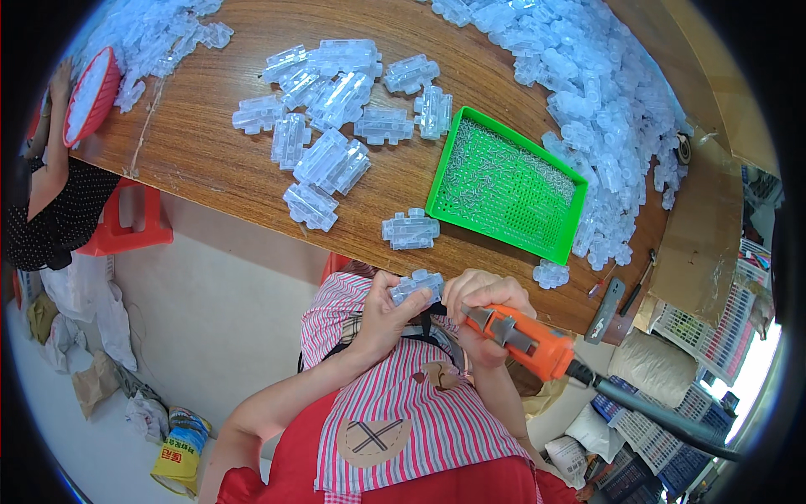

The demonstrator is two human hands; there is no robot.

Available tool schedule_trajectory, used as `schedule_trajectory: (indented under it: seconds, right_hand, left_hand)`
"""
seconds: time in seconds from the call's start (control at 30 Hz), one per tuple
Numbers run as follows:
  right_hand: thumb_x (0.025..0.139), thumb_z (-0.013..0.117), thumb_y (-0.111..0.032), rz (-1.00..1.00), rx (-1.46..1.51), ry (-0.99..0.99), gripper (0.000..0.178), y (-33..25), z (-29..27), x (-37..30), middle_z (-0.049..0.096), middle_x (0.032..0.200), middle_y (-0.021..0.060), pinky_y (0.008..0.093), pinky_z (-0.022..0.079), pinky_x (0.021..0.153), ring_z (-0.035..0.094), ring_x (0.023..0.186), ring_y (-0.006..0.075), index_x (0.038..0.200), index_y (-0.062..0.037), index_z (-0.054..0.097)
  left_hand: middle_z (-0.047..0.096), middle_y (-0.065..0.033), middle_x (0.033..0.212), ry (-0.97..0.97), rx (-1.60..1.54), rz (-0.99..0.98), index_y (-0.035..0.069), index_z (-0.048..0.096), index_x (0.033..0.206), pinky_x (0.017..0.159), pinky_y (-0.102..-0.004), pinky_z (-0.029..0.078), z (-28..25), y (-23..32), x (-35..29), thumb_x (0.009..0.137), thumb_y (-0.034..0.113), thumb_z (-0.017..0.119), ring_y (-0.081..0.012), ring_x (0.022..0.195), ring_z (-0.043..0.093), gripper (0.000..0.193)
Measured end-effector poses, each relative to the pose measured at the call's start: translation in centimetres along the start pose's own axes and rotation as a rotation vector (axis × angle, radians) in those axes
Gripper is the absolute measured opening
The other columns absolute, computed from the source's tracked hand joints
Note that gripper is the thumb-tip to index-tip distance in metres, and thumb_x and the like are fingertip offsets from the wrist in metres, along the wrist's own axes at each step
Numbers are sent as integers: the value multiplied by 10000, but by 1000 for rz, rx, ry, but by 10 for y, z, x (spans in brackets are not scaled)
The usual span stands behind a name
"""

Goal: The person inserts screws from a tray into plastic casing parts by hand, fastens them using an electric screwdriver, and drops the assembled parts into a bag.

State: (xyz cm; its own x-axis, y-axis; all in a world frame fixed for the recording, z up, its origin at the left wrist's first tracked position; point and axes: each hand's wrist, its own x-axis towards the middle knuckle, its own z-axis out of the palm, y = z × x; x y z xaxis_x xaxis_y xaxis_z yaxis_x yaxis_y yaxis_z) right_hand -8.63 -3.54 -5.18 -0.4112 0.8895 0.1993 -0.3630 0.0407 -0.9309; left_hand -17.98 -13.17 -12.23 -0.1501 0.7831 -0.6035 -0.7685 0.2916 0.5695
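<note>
In my left hand [384, 317] a clear plastic housing [418, 287] is gripped between thumb and fingers, just off the table's front edge. My right hand [489, 301] wraps round an orange electric screwdriver [537, 346], whose black cord runs off to the lower right. The fingers of that hand come close to the housing's right end; whether they touch it I cannot tell. The driver's tip is hidden. On the table in front, another clear housing [410, 229] lies alone. Beyond it stands a green tray [495, 233] holding many small silver screws [495, 160].
Several housings [336, 97] lie grouped on the brown wooden table [210, 172]. A large heap of clear parts [588, 109] fills the right side. A dark grey bar-shaped object [604, 311] lies at the right edge. At far left, another person's arm [57, 143] reaches beside a red basket [91, 99].
</note>
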Motion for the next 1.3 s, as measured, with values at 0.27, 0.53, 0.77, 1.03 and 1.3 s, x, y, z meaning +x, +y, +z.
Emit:
schedule_trajectory:
  seconds: [0.27, 0.53, 0.77, 1.03, 1.3]
  right_hand:
    - [756, 743, -530, -67, -60, -93, 591, 0, 2, 5, 548, 611, 71, 306, 434, 490, 543, 532, 180, 891, 16, 560]
    - [750, 754, -533, 71, 173, 2, 650, -8, -9, 22, 582, 694, 48, 270, 477, 512, 558, 533, 125, 1030, -10, 489]
    - [863, 663, -113, -168, -188, 195, 338, -60, -47, 72, 576, 831, 46, 306, 502, 682, 573, 707, 122, 1120, -42, 455]
    - [898, 668, -206, 4, -495, 268, 393, -71, -92, 70, 561, 1083, 41, 307, 445, 871, 542, 986, 128, 1195, -14, 496]
    - [853, 703, -179, -176, -837, 364, 773, -72, -90, 41, 428, 1276, 158, 387, 426, 896, 492, 1060, 235, 1432, 21, 231]
  left_hand:
    - [606, -89, 967, 45, -14, 11, 39, 394, 975, 712, -258, 550, 6, 6, -3, 874, 41, 663, -110, 837, 615, 288]
    - [599, -141, 1090, 46, -48, -131, 28, 395, 1063, 866, -326, 566, 7, 16, -4, 906, 80, 632, -204, 990, 637, 289]
    - [583, -148, 1189, -237, -305, -409, -14, 459, 1187, 921, -334, 545, 25, 70, -17, 941, 96, 557, -271, 1075, 612, 287]
    - [603, -167, 1131, -557, -510, -624, -10, 446, 1275, 776, -304, 580, 34, 90, -1, 947, 196, 564, -255, 931, 656, 405]
    - [618, -95, 1140, -394, -17, -223, 48, 438, 1280, 825, -280, 541, 53, 78, -10, 875, 168, 690, -163, 989, 631, 492]
